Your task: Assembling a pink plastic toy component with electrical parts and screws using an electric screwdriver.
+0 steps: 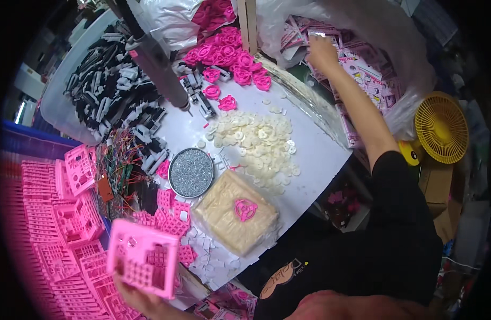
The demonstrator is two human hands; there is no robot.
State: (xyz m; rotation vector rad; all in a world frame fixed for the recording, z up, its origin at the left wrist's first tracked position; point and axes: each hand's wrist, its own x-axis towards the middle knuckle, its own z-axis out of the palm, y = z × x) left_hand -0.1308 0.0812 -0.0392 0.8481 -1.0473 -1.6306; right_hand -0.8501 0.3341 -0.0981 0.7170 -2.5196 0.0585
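Observation:
My left hand [139, 297] is closed on the lower edge of a pink plastic housing panel [171, 253], tilted above the left side of the table. A grid of small holes and larger cut-outs shows in the panel. At the far right, my right hand [323, 54] reaches over a heap of pink-and-white printed cards [365, 80] in a clear plastic bag. Its curled fingertips are at a shiny printed card [321, 35], which they seem to grip. A plastic-wrapped tan block [224, 213] lies nearest my body, with a pink ring piece [245, 210] on top.
An electric screwdriver [157, 69] hangs over the white table [323, 154]. Around it lie a round tin of small screws [191, 172], off-white discs [251, 141], pink rings [224, 50], black-and-grey parts [104, 80] and wires [120, 160]. Pink housings [59, 224] are stacked left; a yellow fan [441, 128] stands right.

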